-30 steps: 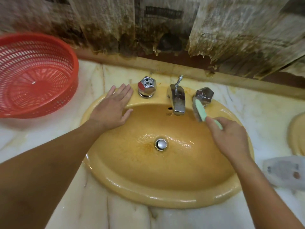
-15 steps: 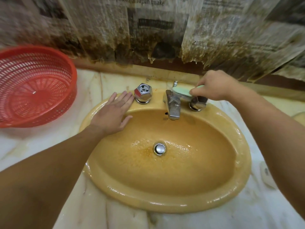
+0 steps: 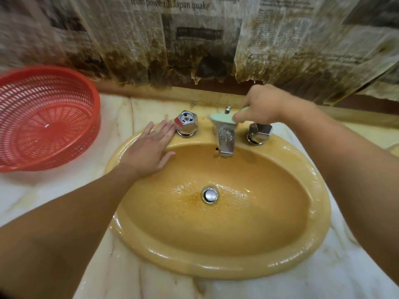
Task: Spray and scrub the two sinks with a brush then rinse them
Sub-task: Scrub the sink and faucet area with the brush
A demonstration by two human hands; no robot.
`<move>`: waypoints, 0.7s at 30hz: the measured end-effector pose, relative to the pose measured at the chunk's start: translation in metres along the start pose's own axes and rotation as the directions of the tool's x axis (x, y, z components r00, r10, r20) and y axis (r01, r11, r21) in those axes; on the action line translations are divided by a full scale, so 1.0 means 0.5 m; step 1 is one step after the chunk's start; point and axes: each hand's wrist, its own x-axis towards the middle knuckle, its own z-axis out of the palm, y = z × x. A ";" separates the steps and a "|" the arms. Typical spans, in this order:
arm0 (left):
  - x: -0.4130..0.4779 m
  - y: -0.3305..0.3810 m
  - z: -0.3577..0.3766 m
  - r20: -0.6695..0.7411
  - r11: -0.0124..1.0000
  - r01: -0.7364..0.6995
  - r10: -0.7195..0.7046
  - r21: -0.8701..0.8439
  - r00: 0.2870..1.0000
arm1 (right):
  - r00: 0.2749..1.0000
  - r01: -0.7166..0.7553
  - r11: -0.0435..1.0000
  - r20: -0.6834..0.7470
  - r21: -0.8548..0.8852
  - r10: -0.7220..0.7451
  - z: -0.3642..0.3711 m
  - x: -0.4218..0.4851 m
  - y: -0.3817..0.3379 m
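Scrubbing looks midway on 1 of the 2 sinks: the oval mustard-yellow ceramic sink (image 3: 218, 264), set in the pale marble countertop (image 3: 64, 186), glistens wet, with orange staining around its round chrome drain plug (image 3: 209, 195), and rinsing seems left to do. No other sink shows clearly. The bowl holds only a film of water. A round red plastic mesh basket (image 3: 43, 117) by the counter's left edge looks empty. The left hand (image 3: 149, 149) rests flat, fingers straight, on the sink's back-left rim. The right hand (image 3: 262, 104) grips a mint-green scrub brush (image 3: 221, 118), pressed on the chrome faucet spout (image 3: 225, 139).

Stained newspaper (image 3: 194, 39) wall — marble counter (image 3: 54, 186) below
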 end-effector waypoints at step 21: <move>0.002 -0.004 0.013 -0.004 1.000 -0.001 0.002 0.012 1.000 | 0.990 -0.028 0.882 -0.109 0.471 0.090 0.104 -0.108 0.071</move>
